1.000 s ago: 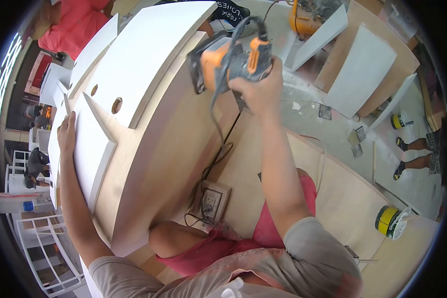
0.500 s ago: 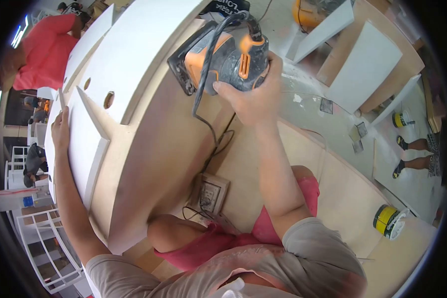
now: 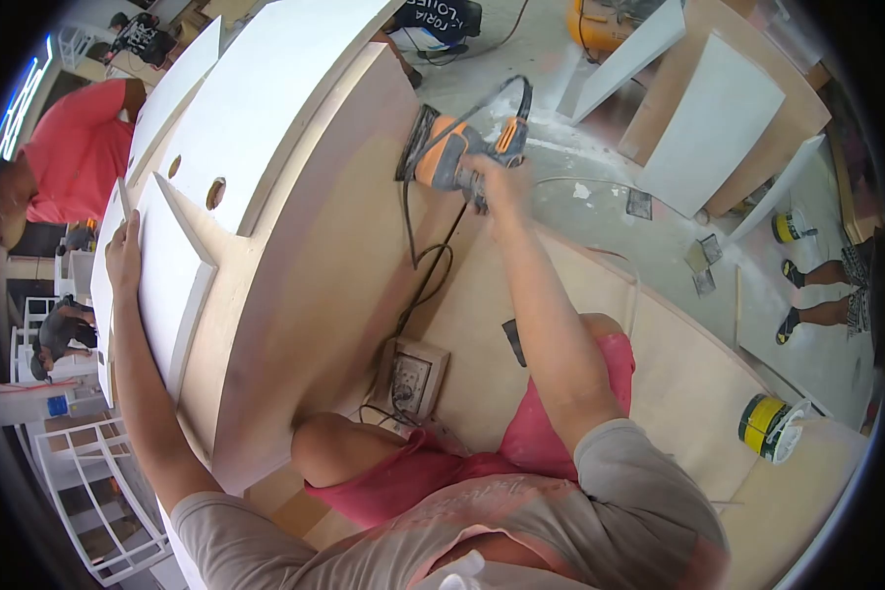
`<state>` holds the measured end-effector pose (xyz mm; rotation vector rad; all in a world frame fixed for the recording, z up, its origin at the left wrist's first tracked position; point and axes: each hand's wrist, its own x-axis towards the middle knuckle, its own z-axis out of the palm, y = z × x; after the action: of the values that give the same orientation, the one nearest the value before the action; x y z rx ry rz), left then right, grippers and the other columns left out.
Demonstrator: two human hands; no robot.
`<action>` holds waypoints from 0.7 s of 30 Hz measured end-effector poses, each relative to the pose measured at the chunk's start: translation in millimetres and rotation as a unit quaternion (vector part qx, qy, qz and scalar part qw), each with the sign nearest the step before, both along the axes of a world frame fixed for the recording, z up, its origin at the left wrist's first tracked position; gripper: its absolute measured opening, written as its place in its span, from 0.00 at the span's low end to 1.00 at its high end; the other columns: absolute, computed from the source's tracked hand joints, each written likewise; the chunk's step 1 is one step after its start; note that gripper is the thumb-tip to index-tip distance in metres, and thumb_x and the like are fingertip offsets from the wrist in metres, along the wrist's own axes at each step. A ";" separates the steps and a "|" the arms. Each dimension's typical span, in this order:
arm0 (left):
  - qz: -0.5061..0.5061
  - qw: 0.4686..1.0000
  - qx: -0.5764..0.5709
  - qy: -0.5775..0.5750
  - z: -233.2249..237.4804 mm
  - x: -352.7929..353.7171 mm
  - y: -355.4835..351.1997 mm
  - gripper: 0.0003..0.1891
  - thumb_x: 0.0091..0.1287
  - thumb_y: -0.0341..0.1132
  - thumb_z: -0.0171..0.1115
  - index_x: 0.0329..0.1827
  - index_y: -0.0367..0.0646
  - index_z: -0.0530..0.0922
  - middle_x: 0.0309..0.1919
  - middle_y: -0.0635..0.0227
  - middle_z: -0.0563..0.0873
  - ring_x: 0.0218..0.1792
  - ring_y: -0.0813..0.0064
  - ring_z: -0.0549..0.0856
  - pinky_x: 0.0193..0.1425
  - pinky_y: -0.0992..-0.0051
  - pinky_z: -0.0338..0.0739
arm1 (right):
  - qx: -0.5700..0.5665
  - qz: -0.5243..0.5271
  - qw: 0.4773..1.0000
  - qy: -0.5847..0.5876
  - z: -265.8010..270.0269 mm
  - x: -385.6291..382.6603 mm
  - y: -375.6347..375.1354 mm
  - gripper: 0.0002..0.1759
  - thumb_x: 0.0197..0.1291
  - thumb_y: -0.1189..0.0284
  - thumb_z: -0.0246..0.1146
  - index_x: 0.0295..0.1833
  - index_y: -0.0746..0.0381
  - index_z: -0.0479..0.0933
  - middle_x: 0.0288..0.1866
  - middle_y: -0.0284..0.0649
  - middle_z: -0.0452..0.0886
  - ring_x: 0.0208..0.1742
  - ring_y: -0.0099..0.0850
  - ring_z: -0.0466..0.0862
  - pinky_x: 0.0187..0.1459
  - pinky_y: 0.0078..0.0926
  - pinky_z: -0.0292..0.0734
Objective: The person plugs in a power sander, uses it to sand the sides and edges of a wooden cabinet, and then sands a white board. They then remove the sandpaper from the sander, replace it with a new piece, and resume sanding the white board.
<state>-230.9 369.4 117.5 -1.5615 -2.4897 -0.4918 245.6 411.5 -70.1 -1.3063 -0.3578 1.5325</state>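
Observation:
My right hand is wrapped round an orange and black power sander. The sander's pad is against the curved wooden side of a large white-topped piece, near its far end. A dark cord loops from the sander down to a socket box near my knees. My left hand rests on the edge of a white panel on the left, its fingers over the edge; it grips the panel.
A person in red bends at the upper left. Another person's legs stand at the right. A yellow-black tub sits on the wooden surface at the lower right. White panels lean at the upper right.
The sander and my right hand have moved away from me, down off the upper edge onto the curved side. A small dark object now shows beside my right forearm. My left hand stays on the panel.

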 end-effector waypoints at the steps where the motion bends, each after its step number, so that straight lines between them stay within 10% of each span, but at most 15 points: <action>1: 0.001 1.000 -0.001 -0.006 0.6 0.8 -0.4 0.35 0.62 0.61 0.49 0.53 0.35 0.77 0.49 0.48 0.80 0.55 0.57 0.77 0.61 0.68 0.65 | 0.040 -0.012 0.998 -0.036 18.1 1.5 -1.7 0.40 0.34 0.71 0.70 0.54 0.68 0.57 0.38 0.45 0.73 0.30 0.30 0.77 0.18 0.25 0.70; 8: -0.016 1.000 -0.004 -0.001 0.9 -2.3 0.1 0.33 0.63 0.60 0.48 0.52 0.35 0.77 0.47 0.48 0.81 0.53 0.57 0.78 0.60 0.69 0.66 | 0.334 -0.069 0.906 -0.249 41.0 -10.5 -17.5 0.37 0.32 0.70 0.71 0.49 0.69 0.62 0.41 0.46 0.73 0.39 0.36 0.77 0.45 0.30 0.73; 13: -0.021 1.000 0.013 0.010 -3.9 -15.8 1.9 0.34 0.63 0.60 0.49 0.52 0.33 0.77 0.46 0.49 0.82 0.52 0.59 0.79 0.58 0.71 0.67 | 0.330 -0.046 0.909 -0.251 -9.1 -14.2 -24.6 0.36 0.31 0.70 0.71 0.48 0.69 0.62 0.42 0.47 0.73 0.45 0.37 0.76 0.48 0.30 0.71; 21: -0.019 1.000 -0.003 0.015 0.2 -11.9 0.9 0.36 0.63 0.62 0.46 0.55 0.34 0.75 0.50 0.50 0.79 0.56 0.60 0.76 0.60 0.71 0.65 | -0.040 -0.014 0.999 0.011 -88.6 -24.8 -53.4 0.33 0.38 0.69 0.69 0.49 0.63 0.59 0.37 0.44 0.74 0.27 0.33 0.79 0.15 0.29 0.74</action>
<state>-242.8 370.2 117.7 -1.6089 -2.4460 -0.4647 220.8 358.1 -158.7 -1.3492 -0.2650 1.5508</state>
